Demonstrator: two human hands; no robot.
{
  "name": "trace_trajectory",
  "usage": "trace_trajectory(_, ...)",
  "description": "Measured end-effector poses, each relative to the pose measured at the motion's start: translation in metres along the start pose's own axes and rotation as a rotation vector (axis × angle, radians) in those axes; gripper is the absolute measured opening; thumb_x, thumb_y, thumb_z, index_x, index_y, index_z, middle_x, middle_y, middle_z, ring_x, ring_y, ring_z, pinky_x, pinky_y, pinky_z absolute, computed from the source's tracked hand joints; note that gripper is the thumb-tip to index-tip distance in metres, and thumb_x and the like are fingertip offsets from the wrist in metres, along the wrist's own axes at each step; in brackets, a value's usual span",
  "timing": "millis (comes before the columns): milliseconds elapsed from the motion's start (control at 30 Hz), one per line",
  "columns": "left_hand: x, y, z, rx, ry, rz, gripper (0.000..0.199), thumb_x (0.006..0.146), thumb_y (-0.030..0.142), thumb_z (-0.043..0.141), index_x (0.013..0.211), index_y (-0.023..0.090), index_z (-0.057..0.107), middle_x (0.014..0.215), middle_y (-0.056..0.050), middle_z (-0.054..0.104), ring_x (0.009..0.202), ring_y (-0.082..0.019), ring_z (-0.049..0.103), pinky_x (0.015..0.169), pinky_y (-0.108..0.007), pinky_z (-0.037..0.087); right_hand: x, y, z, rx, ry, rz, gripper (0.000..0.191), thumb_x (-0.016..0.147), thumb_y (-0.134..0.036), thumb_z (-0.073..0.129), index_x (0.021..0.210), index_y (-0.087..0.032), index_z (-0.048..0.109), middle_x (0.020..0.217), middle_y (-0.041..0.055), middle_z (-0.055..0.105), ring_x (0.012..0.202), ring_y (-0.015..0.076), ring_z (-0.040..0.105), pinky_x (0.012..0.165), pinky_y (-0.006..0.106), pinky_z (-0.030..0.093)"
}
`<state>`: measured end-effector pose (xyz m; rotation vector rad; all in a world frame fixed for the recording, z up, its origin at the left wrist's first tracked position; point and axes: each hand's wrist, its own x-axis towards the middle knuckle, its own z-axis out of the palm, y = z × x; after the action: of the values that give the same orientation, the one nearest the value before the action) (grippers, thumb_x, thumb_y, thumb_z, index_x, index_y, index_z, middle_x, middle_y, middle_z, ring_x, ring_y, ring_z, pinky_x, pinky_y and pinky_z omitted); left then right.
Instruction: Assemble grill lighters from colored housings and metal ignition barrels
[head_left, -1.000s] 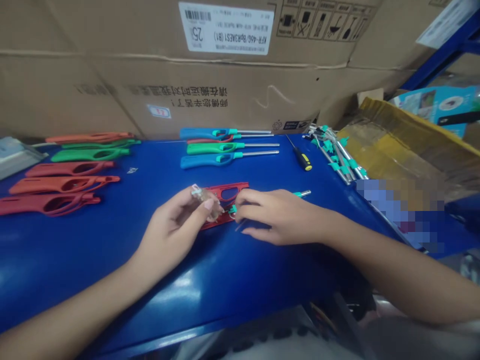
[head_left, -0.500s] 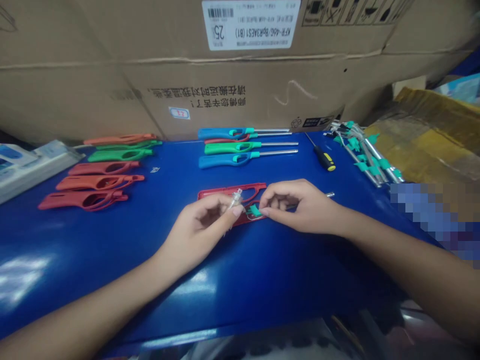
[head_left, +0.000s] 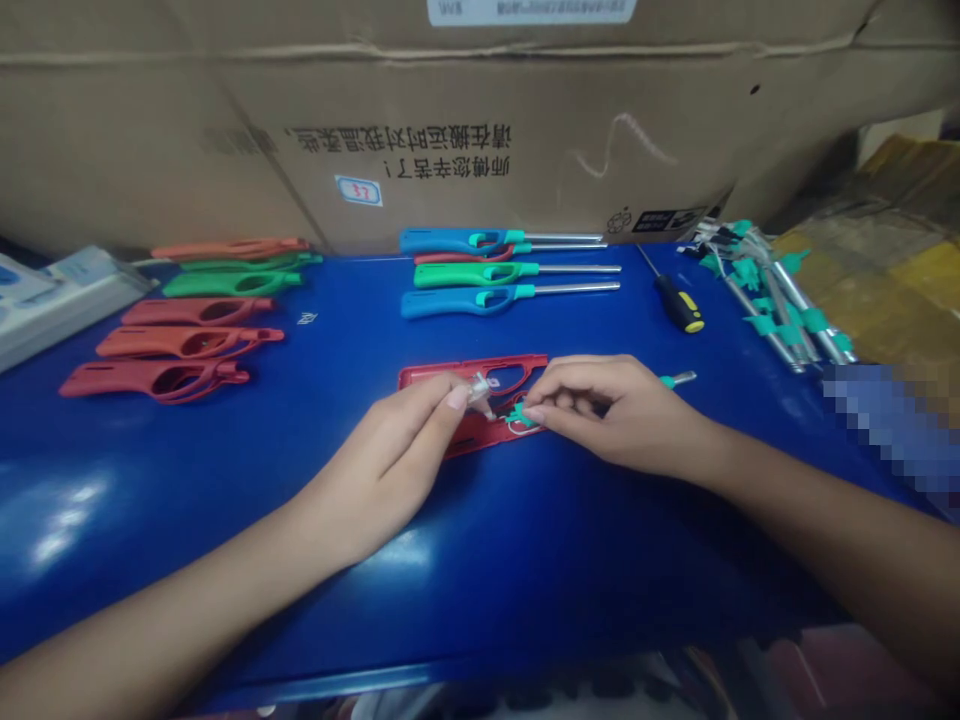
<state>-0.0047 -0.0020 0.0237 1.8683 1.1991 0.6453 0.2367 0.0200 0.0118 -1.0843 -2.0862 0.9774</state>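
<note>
My left hand (head_left: 397,460) is closed, pinching a clear plastic lighter tank (head_left: 478,388) between thumb and fingers; most of the tank is hidden. Close beside it, my right hand (head_left: 626,415) has thumb and fingertips pressed together on a green lighter trigger (head_left: 517,412) with a thin white wire around it. From behind that hand pokes the end of a metal tube (head_left: 684,378). Beneath both hands lie two red lighter shell halves, the far half (head_left: 414,376) with its inside up and the near half (head_left: 469,440) partly covered by my fingers.
Several lighters with metal tubes (head_left: 461,301) lie at the back middle of the blue table (head_left: 525,600). Loose coloured shells (head_left: 142,380) are at left. A screwdriver (head_left: 681,305) and a pile of tube assemblies (head_left: 780,310) lie at right. A large cardboard box (head_left: 225,150) stands behind.
The camera has tipped downward, so the background sits higher. My left hand has turned the clear tank slightly near the trigger. My right hand keeps its pinch on the green trigger.
</note>
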Motion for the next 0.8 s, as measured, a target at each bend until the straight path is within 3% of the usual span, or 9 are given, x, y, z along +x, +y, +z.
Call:
trace_trajectory(167, 0.0003, -0.0021, 0.0001, 0.074, -0.024, 0.028, 0.031, 0.106, 0.041, 0.043, 0.1, 0.021, 0.067, 0.092, 0.0, 0.07, 0.08, -0.016, 0.06, 0.073, -0.025, 0.045, 0.002, 0.002, -0.0058, 0.091, -0.087, -0.001, 0.014, 0.093, -0.028, 0.067, 0.092, -0.02, 0.078, 0.089, 0.0035, 0.076, 0.074, 0.0132, 0.066, 0.063, 0.024, 0.051)
trace_trajectory(333, 0.0002, -0.0003, 0.0, 0.073, -0.013, 0.053, 0.031, 0.105, 0.039, 0.044, 0.097, 0.021, 0.068, 0.088, 0.001, 0.068, 0.077, -0.015, 0.059, 0.072, -0.024, 0.044, 0.0034, -0.0011, -0.0087, 0.132, -0.136, 0.016, 0.016, 0.095, -0.025, 0.062, 0.089, -0.02, 0.077, 0.09, 0.0028, 0.077, 0.081, 0.0147, 0.07, 0.074, 0.027, 0.056)
trace_trajectory(467, -0.0004, 0.0044, -0.0001, 0.061, -0.034, 0.069, 0.031, 0.105, 0.037, 0.045, 0.093, 0.02, 0.068, 0.083, 0.002, 0.067, 0.073, -0.014, 0.057, 0.069, -0.024, 0.044, 0.0025, -0.0031, -0.0075, 0.141, -0.137, -0.027, 0.014, 0.094, -0.024, 0.065, 0.092, -0.018, 0.077, 0.089, 0.003, 0.075, 0.078, 0.0129, 0.068, 0.07, 0.024, 0.053)
trace_trajectory(633, -0.0018, 0.0055, 0.0016, 0.038, 0.011, 0.058, 0.025, 0.102, 0.038, 0.052, 0.1, 0.02, 0.07, 0.085, 0.0, 0.069, 0.073, -0.014, 0.059, 0.067, -0.025, 0.045, 0.0024, -0.0028, -0.0064, 0.113, -0.154, 0.005, 0.016, 0.094, -0.027, 0.064, 0.091, -0.018, 0.077, 0.083, 0.002, 0.072, 0.064, 0.0093, 0.058, 0.054, 0.021, 0.043)
trace_trajectory(800, -0.0038, 0.0, 0.0068, -0.079, 0.034, 0.013, 0.018, 0.096, 0.038, 0.064, 0.101, 0.02, 0.065, 0.087, 0.0, 0.068, 0.075, -0.014, 0.062, 0.067, -0.024, 0.048, 0.0021, -0.0012, -0.0066, 0.128, -0.158, 0.047, 0.017, 0.094, -0.03, 0.064, 0.095, -0.018, 0.077, 0.087, 0.0035, 0.073, 0.071, 0.0118, 0.06, 0.056, 0.022, 0.044)
